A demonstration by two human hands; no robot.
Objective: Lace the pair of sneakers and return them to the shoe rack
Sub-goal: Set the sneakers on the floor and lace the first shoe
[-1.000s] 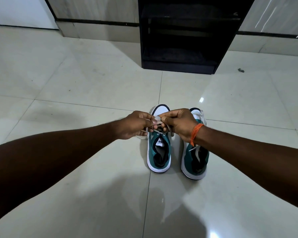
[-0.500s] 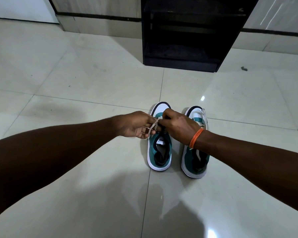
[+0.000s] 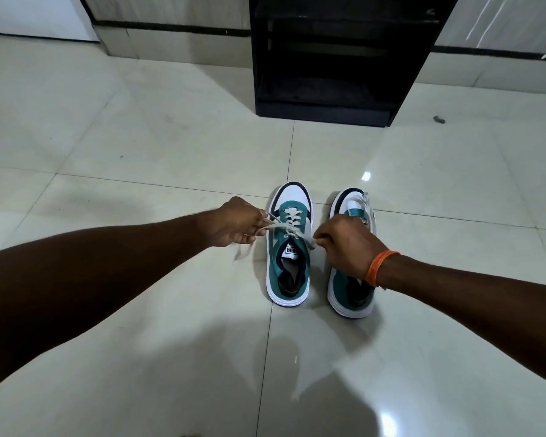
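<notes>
2 sneakers on the floor [image 3: 139, 137], side by side, toes toward the rack [image 3: 328, 111], which stands well apart. Left sneaker [image 3: 289, 272]: teal and white, lace [image 3: 292, 230] threaded and pulled out to both sides. Left hand [image 3: 234, 227]: grip closed on 1 lace end. Right hand [image 3: 349, 244]: grip closed on the other end, partly over the right sneaker [image 3: 349, 294]. Orange band [image 3: 379, 266] on right wrist.

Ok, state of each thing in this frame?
Left sneaker: on floor, laced, lace ends pulled sideways.
Right sneaker: on floor, lace loose at toe.
Left hand: closed on lace end.
Right hand: closed on other end.
Shoe rack: visible shelves empty.
</notes>
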